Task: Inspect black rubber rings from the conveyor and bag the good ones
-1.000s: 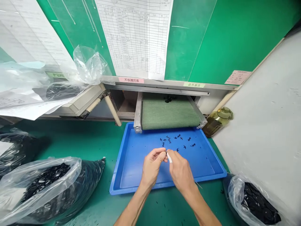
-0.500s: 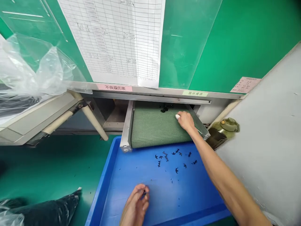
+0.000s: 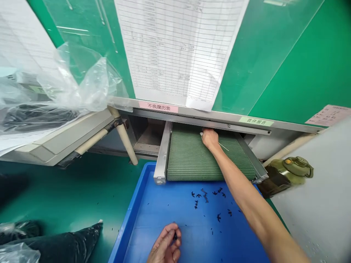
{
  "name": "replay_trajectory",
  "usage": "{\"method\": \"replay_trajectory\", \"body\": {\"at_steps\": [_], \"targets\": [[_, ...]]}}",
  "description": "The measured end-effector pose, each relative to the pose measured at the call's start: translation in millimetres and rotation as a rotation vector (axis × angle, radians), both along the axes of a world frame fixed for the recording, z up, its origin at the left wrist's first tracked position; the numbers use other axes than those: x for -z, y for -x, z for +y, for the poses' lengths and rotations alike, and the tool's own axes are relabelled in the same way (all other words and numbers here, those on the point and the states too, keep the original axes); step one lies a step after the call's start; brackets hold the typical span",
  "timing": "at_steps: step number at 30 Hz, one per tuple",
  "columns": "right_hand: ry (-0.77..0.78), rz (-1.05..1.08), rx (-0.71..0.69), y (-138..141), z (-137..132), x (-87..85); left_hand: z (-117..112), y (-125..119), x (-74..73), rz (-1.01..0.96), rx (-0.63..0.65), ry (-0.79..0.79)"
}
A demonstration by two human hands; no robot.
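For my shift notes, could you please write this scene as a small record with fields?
Left hand: pinches a small black part above the blue plastic tray
Right hand: holds a thin white-ended pin over the green mesh conveyor belt
Tray contents: scattered black parts
Rest: plastic bag at lower left, greenish bottle at right, printed table sheet on the green wall

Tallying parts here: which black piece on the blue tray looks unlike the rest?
The long zigzag strip near the top of the blue tray: it is thin and bent, while the other black pieces are short and forked.
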State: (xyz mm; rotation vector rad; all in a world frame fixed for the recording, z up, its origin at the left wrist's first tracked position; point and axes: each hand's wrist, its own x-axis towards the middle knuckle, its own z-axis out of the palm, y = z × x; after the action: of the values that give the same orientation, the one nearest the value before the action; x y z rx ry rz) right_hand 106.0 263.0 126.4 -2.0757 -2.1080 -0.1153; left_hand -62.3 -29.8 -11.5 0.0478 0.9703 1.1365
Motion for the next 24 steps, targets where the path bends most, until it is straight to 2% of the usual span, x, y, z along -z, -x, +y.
{"method": "replay_trajectory", "body": {"at_steps": [2,5,8,11,14,18,24], "targets": [[-0.028,-0.006,-0.055,3,-38,-3.6,5,1,-14.4,-0.006,0.007,-0.056],[-0.055,0.076,-0.252,10,-110,-1.2,19,-3,-43.8,0.028,0.017,-0.214],[-0.034,0.422,-0.523,16,-178,8.5,35,-11,-70.2,0.048,0.037,-0.39],[0.043,0.632,-0.612,18,-224,15.8,42,-18,-82.3,0.048,0.075,-0.501],[0.09,0.667,-0.646,16,-248,14.0,36,-22,-82.7,0.071,0.112,-0.53],[0.121,0.626,-0.699,4,-267,7.6,23,-26,-79.6,0.052,0.09,-0.527],[0.02,0.526,-0.534,-12,-292,11.3,12,-28,-81.4,-0.098,0.039,-0.514]]}}
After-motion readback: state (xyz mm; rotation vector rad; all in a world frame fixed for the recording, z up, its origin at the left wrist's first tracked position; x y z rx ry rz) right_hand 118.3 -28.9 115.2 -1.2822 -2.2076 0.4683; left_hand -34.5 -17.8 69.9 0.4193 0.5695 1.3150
